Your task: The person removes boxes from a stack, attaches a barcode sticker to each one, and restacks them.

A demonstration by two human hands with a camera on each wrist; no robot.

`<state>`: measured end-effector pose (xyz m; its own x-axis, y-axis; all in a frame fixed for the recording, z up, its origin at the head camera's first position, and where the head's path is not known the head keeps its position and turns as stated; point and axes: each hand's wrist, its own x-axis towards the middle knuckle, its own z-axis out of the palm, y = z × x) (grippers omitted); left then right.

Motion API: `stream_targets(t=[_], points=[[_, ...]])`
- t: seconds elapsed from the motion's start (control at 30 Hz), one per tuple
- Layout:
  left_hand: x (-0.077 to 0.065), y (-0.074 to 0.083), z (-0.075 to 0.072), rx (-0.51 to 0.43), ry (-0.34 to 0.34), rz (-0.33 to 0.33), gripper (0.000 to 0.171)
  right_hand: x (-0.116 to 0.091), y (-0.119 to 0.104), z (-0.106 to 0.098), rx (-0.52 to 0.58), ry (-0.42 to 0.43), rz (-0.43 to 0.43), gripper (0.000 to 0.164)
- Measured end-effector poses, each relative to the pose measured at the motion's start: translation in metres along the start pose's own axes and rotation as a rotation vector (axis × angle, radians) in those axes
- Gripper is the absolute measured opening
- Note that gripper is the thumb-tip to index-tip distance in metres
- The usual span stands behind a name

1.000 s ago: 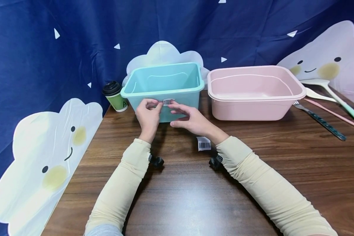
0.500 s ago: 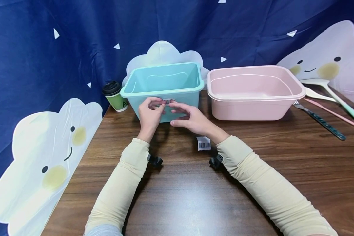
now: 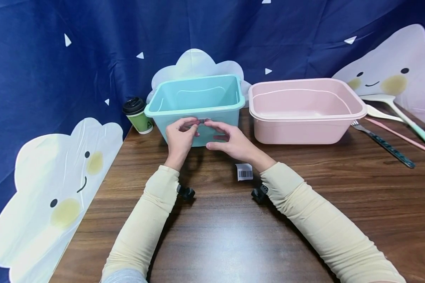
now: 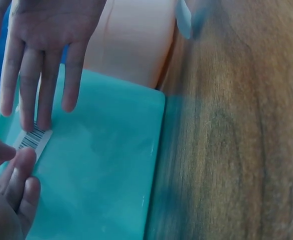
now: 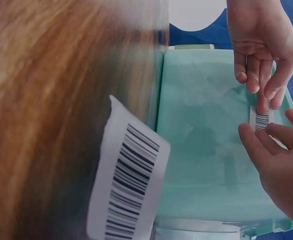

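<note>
A white barcode label (image 3: 202, 121) lies against the front wall of the teal plastic bin (image 3: 157, 113), just under its rim. My left hand (image 3: 179, 141) touches the label's left end with its fingertips, thumb close by. From the other side, straight fingers of my right hand (image 3: 235, 145) rest on the label's right end, with the thumb held apart below. In the right wrist view the barcode (image 5: 262, 121) shows between the two hands. A second barcode label (image 3: 245, 173) lies on the wooden table beneath my right wrist, one corner curled up.
A pink bin (image 3: 299, 131) stands right of the teal one. At left is a green paper cup (image 3: 141, 122) with a black lid. On the right lie a fork (image 3: 384, 144), a pink stick-like utensil (image 3: 403, 135) and white-headed utensils (image 3: 380, 114). A blue curtain (image 3: 212, 27) hangs behind.
The label has tipped back flatter against the bin wall. My left hand has shifted slightly right, and my right fingers have moved in closer over the label's edge.
</note>
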<state>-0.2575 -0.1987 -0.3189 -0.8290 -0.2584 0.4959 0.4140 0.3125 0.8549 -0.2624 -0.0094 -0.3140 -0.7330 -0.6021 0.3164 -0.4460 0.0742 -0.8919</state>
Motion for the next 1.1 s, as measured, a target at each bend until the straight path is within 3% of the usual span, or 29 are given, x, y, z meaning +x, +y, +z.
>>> stream_targets(t=[0.47,0.83,1.1], points=[[-0.0009,0.0008,0.0014,0.026,-0.017,-0.044,0.019,0.0009,0.0025,-0.0014,-0.007,0.014,-0.009,0.065],[0.0002,-0.0015,0.0021,0.002,-0.018,-0.042,0.019,-0.0009,0.0021,-0.0019,0.018,0.052,-0.004,0.065],[-0.0005,-0.0013,0.0051,-0.038,-0.075,-0.028,0.019,-0.001,0.0021,-0.0016,0.035,0.054,0.006,0.064]])
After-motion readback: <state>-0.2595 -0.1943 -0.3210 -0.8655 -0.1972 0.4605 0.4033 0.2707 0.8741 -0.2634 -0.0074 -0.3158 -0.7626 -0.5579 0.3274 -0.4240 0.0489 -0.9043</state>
